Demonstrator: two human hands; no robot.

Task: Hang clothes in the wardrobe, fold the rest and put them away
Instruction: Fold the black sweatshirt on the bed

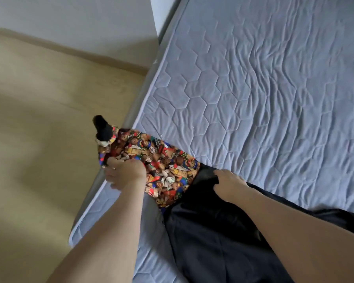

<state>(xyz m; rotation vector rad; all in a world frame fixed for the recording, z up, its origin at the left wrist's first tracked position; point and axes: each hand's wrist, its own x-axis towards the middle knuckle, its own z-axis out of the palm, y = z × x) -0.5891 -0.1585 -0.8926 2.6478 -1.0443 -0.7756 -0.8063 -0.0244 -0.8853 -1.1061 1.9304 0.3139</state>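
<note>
While both bare forearms reach in from the lower edge, the left hand [125, 175] sits at the near-left edge of the mattress [264, 88], fingers curled tight and bunching the teddy-bear print fabric [161, 160] in a firm grip. That colourful panel stretches from the fist across to the black garment [213, 231], and its far end, with a black tip, sticks out past the mattress edge over the floor [39, 129]. Over to the right hand [229, 183]: it lies on top of the black cloth just where print meets black, thumb tucked against a dark fold, fingers bent down over the fabric (pinching or merely pressing, I cannot tell from this angle). The black garment spreads flat along the near side of the quilted, blue-grey mattress and runs out of view at the bottom and right. No containers are in view. Beyond the bed's corner, a pale wall [80, 17] meets the beige floor along a skirting line.
</note>
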